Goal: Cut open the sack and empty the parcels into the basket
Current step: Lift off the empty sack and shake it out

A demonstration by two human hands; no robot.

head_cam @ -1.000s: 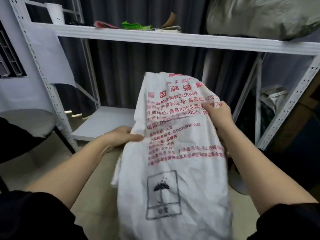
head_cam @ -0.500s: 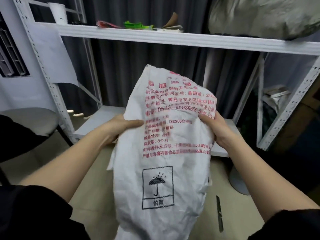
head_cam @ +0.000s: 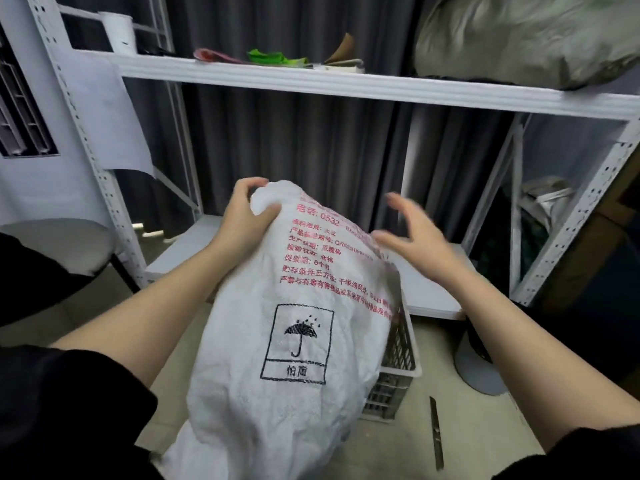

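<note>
Sack (head_cam: 294, 341): white woven plastic, red print and a black umbrella mark, held upended over the basket (head_cam: 398, 368) — crumpled top end up, open end out of view below.
Left hand (head_cam: 247, 216): clenched on the bunched top corner, fingers and thumb wrapped into the cloth.
Right hand (head_cam: 412, 233): fingers spread wide, gripping nothing, blurred, just beside the upper right edge of the sack — contact not clear.
Basket: grey slatted crate on the floor, mostly hidden behind the sack, only its right wall showing; parcels inside not visible.
Blade (head_cam: 436, 434): slim dark tool, likely the cutter, flat on the floor to the right of the basket, well apart from both hands.
Handling, judged: soft, limp, creased cloth; slack in the upper half, fuller lower down, so probably light or nearly drained; weave likely slick, prone to slide through a loose pinch.
Best hold, judged: both closed-end corners, each gathered into a fistful, then lifted and shaken so the mouth stays over the basket.
Risk, judged: one-handed hold lets the sack swing, spilling parcels past the rim.
Backdrop: white metal shelving (head_cam: 346, 84) against a dark curtain.
</note>
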